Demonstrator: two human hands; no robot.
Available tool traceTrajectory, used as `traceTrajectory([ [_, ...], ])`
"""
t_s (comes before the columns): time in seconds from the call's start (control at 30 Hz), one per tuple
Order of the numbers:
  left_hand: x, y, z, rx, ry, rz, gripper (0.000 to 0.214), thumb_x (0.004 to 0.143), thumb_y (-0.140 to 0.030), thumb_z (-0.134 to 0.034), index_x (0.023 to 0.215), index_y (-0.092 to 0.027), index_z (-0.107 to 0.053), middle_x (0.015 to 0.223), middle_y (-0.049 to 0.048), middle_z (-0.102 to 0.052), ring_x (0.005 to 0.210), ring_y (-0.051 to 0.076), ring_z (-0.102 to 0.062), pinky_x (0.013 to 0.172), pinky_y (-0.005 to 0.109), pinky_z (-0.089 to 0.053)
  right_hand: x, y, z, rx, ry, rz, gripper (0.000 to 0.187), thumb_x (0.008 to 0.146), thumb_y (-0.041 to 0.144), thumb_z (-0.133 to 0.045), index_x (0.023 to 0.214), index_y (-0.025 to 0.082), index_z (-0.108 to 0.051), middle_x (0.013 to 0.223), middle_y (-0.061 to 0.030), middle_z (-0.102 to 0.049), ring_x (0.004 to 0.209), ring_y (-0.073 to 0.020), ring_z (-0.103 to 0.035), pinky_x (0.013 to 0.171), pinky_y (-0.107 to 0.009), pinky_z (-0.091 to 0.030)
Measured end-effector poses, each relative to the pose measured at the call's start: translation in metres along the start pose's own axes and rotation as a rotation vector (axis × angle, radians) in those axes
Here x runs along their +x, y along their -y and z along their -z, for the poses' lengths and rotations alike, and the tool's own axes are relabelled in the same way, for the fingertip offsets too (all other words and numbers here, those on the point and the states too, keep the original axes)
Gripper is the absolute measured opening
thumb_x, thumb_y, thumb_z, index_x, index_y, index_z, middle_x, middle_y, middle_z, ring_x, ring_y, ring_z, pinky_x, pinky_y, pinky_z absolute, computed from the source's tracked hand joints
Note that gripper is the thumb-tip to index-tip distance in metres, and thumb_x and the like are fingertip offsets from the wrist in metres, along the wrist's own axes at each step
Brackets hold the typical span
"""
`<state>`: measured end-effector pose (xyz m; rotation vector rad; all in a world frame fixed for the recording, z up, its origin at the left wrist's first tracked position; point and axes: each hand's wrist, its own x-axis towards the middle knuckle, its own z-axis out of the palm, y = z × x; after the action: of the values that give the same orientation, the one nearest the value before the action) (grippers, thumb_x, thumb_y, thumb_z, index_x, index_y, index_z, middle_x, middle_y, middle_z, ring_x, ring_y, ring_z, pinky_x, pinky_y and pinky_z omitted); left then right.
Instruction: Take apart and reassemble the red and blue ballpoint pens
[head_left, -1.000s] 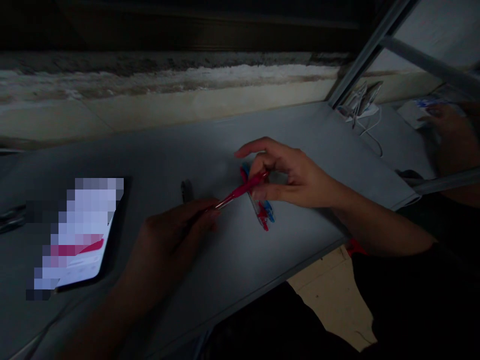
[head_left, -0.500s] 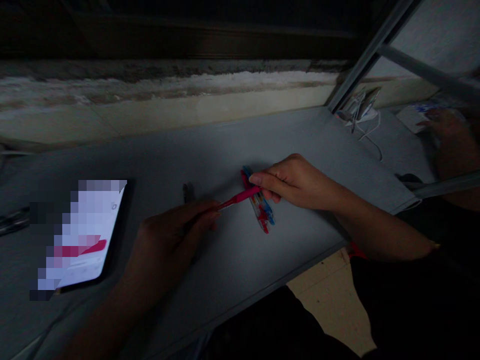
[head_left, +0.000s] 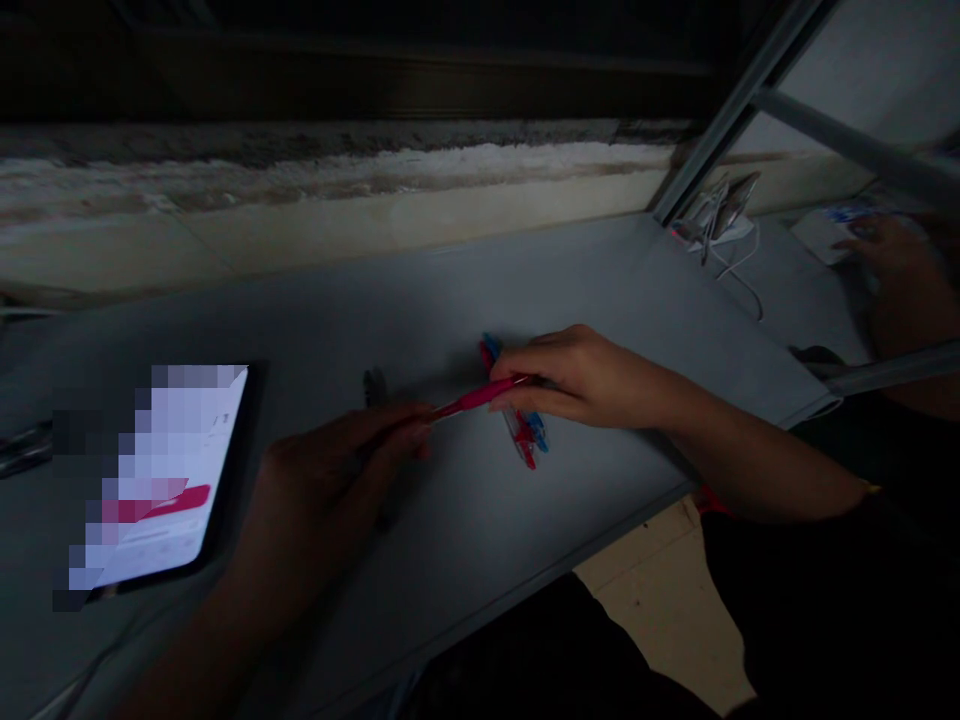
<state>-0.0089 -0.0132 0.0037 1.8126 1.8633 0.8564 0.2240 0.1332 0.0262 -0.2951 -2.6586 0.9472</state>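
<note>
Pretty dark in here, but okay. There's a pinkish-red pen (head_left: 480, 397) held up over the middle of the grey tabletop (head_left: 450, 300), roughly midway between the back edge by the wall and the front edge. Both hands are on it. The left hand (head_left: 322, 490) has thumb and forefinger pinching the thinner, shinier end, and the right hand (head_left: 585, 375) pinches the thicker end between thumb and fingers — can't tell what the left hand's other fingers are doing, too much shadow.

Just under and beyond that right hand, a red pen (head_left: 523, 432) and a blue pen (head_left: 541, 437) lie side by side on the tabletop, partly covered by it. A dark pen (head_left: 369, 388) pokes out behind the left hand, mostly blocked from view.

Over toward the tabletop's left end there's a phone (head_left: 169, 480) lying screen up and lit, partly pixelated. Past the right edge — other side of the metal frame (head_left: 739, 115) — there's a white cable (head_left: 759, 290) and another person's hand (head_left: 889, 250) by something white and blue.
</note>
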Motion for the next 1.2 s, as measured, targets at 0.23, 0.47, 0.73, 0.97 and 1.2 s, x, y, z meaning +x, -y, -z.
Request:
traceTrajectory([
  [0.23,-0.011,0.0,0.004,0.265,-0.096,-0.482,0.026,0.1,-0.017,-0.064,0.125,-0.023,-0.068,0.102,0.0007,-0.078,0.088,0.016,-0.072,0.087,0.03,-0.057,-0.001,0.005,-0.002,0.397,0.121,-0.288,0.056,0.104,0.055,-0.05,0.064,0.016,-0.058,0.043,0.0061,-0.045,0.039,-0.0052,-0.042,0.045,-0.018,-0.033],
  [0.47,-0.016,-0.005,-0.005,0.193,-0.117,-0.507,0.036,0.104,-0.02,-0.058,0.139,-0.027,-0.058,0.099,0.0003,-0.075,0.082,0.015,-0.072,0.079,0.028,-0.059,0.003,0.007,-0.004,0.668,-0.012,-0.415,0.05,0.096,0.055,-0.063,0.067,0.014,-0.064,0.046,0.0036,-0.056,0.041,-0.0058,-0.049,0.046,-0.019,-0.037],
  [0.73,-0.019,-0.019,-0.02,0.058,0.177,-0.75,0.023,0.11,-0.031,-0.046,0.116,-0.017,-0.064,0.089,0.0025,-0.071,0.078,0.016,-0.069,0.067,0.027,-0.059,0.007,0.005,-0.02,0.724,-0.114,-0.41,0.044,0.089,0.049,-0.075,0.066,0.015,-0.06,0.052,0.0039,-0.059,0.046,-0.0055,-0.05,0.047,-0.018,-0.039],
  [0.97,-0.019,-0.025,-0.021,0.11,0.119,-0.811,0.018,0.109,-0.02,-0.047,0.112,-0.015,-0.064,0.082,0.0019,-0.07,0.073,0.016,-0.067,0.065,0.028,-0.057,0.006,0.004,-0.025,0.713,-0.118,-0.422,0.043,0.088,0.05,-0.075,0.07,0.015,-0.058,0.056,0.0035,-0.06,0.048,-0.006,-0.052,0.048,-0.017,-0.041],
  [1.2,-0.016,-0.024,-0.02,0.169,0.064,-0.841,0.021,0.108,-0.015,-0.044,0.114,-0.012,-0.064,0.086,0.0045,-0.073,0.077,0.017,-0.07,0.068,0.03,-0.059,0.008,0.001,-0.022,0.713,-0.158,-0.435,0.045,0.089,0.05,-0.074,0.067,0.016,-0.055,0.055,0.0041,-0.06,0.049,-0.0058,-0.053,0.05,-0.017,-0.042],
])
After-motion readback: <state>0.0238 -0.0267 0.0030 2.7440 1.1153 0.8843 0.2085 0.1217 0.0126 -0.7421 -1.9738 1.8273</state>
